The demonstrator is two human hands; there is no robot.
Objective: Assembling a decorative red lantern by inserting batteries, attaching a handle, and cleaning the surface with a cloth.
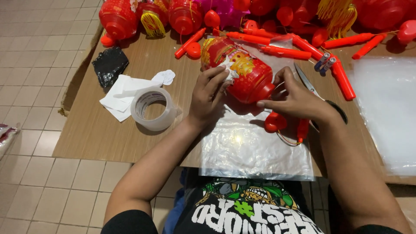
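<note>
Both hands were on one red lantern [242,71] lying on its side near the middle of the worktop [99,130], printed with gold and yellow pattern. Left hand [208,97] gripped its near-left side, fingers [216,78] curled over the body and pinching a bit of white paper [227,69] against it. Right hand [294,99] sat at the lantern's right end by the red cap — fingers part-curled, index stretched left along the underside; whether it truly gripped the lantern or just steadied it, cannot tell.

Under the lantern and hands lay a clear plastic bag [251,147], flat, reaching to the near edge of the worktop. More clear plastic sheet [385,108] lay at the far right.

Left of the left hand stood a roll of clear tape [152,108], resting on white paper sheets [119,95]. Further left and back — a crumpled black plastic bag [109,65].

Just behind the right hand lay scissors [310,84], blades pointing far-left, handle hidden partly by the wrist. Two small batteries [324,63] lay just beyond them, beside red plastic handle sticks [286,52]. A red stick with a round end [277,122] lay under the right wrist.

Along the far edge, a pile of more red lanterns [119,19] with yellow tassels [151,24].
</note>
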